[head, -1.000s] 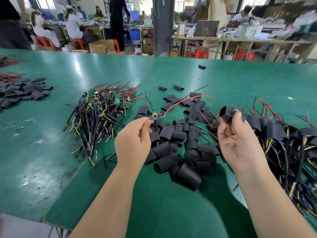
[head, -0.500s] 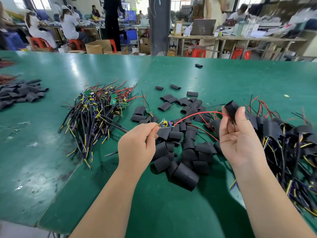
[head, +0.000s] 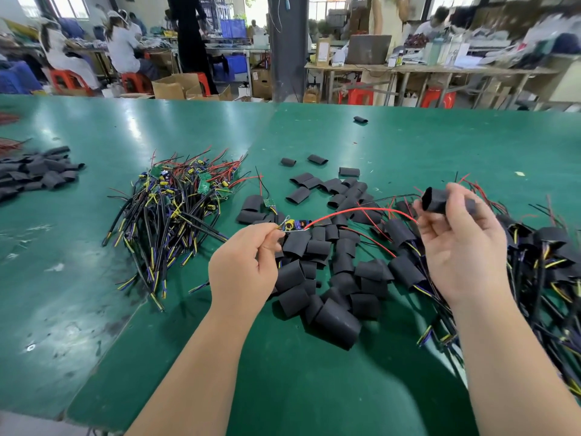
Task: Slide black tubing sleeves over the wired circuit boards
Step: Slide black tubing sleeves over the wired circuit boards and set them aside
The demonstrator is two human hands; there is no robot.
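Observation:
My left hand [head: 243, 269] pinches a small wired circuit board [head: 294, 225] just above the heap of loose black tubing sleeves [head: 327, 272]. The board's red wire [head: 355, 210] arcs right toward my right hand [head: 462, 247]. That hand grips one black sleeve [head: 435, 199] by its side, its open end facing left. The wire's tip lies close to the sleeve; whether it is inside I cannot tell. A pile of bare wired boards [head: 176, 209] lies to the left. Sleeved boards [head: 547, 265] are heaped on the right.
The green table [head: 125, 309] has a seam running diagonally near my left arm. A second heap of black sleeves [head: 34, 171] lies at the far left. One stray sleeve [head: 360, 119] sits far back. People work at benches beyond the table.
My left hand drew the board nearer and to the right. My right hand raised the sleeve slightly, and the red wire now reaches across to it.

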